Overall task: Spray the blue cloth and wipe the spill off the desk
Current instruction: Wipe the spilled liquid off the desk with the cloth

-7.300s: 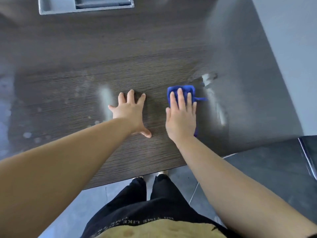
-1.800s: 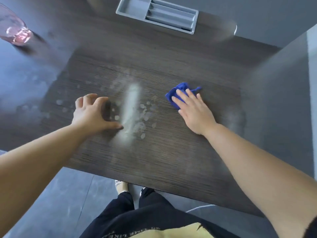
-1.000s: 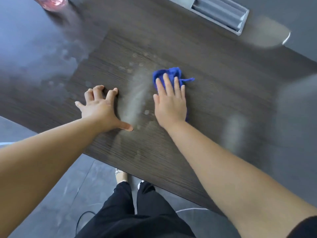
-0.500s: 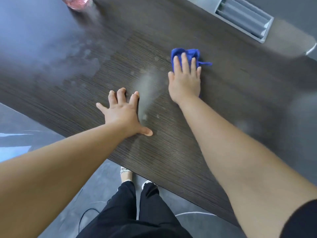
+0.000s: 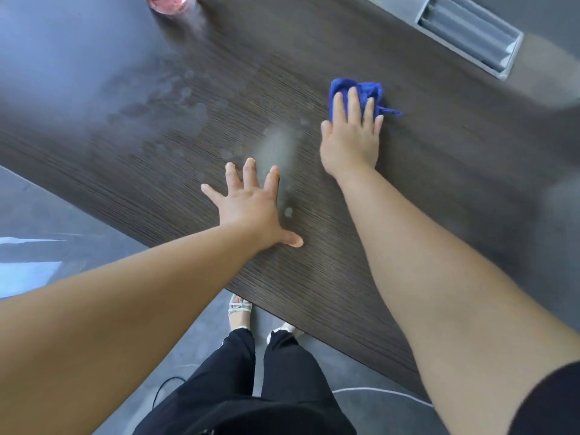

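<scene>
A dark wood-grain tabletop (image 5: 361,277) is seen from above, with two bare arms reaching out over it. The right hand (image 5: 351,142) is pressed flat on the blue cloth (image 5: 354,89), fingers (image 5: 354,100) laid together and extended over the bunched fabric rather than clamped around it; the cloth is pinned against the tabletop, toward the far side. The left hand (image 5: 251,205) is planted palm-down nearer the front edge, fingers spread apart and nothing held, apparently as a brace.

Between the two hands a pale, hazy streak of spill (image 5: 276,149) is left on the wood, with a few small droplets (image 5: 288,211) just beside the left hand. A wider cloudy patch (image 5: 163,102) is seen further left. A pink bottle (image 5: 168,1) (only its base is in view) stands at the far edge, and a grey recessed tray (image 5: 464,29) sits at the far right.

The wiping appears unfinished. Several risks can be judged from here: the streak could merely be smeared thinner if the small, bunched cloth is already saturated; the droplets could be spread by the left palm; and the left patch could be missed, being well apart from the cloth.
</scene>
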Action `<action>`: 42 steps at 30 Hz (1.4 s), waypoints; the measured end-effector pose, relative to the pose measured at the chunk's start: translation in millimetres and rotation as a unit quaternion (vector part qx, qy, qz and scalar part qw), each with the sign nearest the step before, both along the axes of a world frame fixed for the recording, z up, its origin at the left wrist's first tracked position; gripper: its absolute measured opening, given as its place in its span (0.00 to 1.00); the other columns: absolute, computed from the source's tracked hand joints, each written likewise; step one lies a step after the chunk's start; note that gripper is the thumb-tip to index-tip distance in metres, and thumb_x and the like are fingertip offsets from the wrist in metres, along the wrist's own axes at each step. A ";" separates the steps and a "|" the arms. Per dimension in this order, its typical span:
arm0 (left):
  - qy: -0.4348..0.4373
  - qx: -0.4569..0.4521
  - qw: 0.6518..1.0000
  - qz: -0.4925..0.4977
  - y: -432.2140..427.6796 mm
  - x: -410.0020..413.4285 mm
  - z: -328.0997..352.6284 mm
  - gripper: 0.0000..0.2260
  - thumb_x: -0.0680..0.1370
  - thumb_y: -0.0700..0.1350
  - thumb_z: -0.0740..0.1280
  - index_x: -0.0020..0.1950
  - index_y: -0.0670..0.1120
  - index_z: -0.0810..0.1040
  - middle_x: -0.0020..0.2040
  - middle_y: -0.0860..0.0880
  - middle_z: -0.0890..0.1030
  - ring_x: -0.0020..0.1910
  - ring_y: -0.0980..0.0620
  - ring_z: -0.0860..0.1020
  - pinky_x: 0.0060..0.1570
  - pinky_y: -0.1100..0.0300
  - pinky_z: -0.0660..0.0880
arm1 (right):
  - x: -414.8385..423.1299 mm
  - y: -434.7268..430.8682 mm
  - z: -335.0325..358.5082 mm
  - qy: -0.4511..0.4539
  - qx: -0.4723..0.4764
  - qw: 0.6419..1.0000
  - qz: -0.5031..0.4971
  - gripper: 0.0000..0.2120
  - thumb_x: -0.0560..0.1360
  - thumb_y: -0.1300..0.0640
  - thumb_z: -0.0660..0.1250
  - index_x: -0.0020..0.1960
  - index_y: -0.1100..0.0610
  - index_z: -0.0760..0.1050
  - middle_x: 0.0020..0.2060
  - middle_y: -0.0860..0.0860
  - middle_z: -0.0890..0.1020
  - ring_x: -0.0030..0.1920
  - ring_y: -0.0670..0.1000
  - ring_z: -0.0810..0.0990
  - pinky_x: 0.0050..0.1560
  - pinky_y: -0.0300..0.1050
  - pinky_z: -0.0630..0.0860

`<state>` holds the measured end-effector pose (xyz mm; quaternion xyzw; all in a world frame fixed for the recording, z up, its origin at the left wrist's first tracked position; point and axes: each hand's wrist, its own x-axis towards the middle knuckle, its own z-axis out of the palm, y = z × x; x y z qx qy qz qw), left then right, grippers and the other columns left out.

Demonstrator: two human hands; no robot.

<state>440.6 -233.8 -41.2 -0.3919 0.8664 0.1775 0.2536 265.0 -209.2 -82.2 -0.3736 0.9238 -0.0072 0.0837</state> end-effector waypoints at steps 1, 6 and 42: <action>0.002 0.000 1.000 -0.002 -0.6 0.0 -0.1 0.58 0.57 0.70 0.72 0.76 0.55 0.42 0.77 0.45 0.42 0.75 0.38 0.40 0.65 0.27 0.47 | 15.4 0.7 0.0 -0.005 -0.005 0.999 0.042 0.26 0.82 0.48 0.48 0.77 0.52 0.47 0.77 0.50 0.47 0.76 0.57 0.45 0.73 0.55 0.42; 0.056 0.005 0.998 0.003 -2.5 10.0 4.7 0.51 0.60 0.70 0.70 0.75 0.54 0.51 0.77 0.48 0.49 0.75 0.42 0.46 0.68 0.32 0.49 | 42.8 73.7 8.1 -0.056 -0.019 0.954 0.294 0.24 0.80 0.50 0.52 0.75 0.53 0.60 0.75 0.51 0.59 0.75 0.58 0.54 0.72 0.56 0.47; 0.211 -0.071 0.959 0.178 -108.7 223.4 -9.6 0.23 0.78 0.37 0.58 0.73 0.43 0.64 0.76 0.45 0.58 0.76 0.45 0.50 0.73 0.56 0.49 | 246.7 -37.6 -9.1 -0.067 -0.074 0.885 0.455 0.22 0.79 0.51 0.52 0.71 0.55 0.68 0.71 0.54 0.68 0.72 0.62 0.63 0.71 0.56 0.57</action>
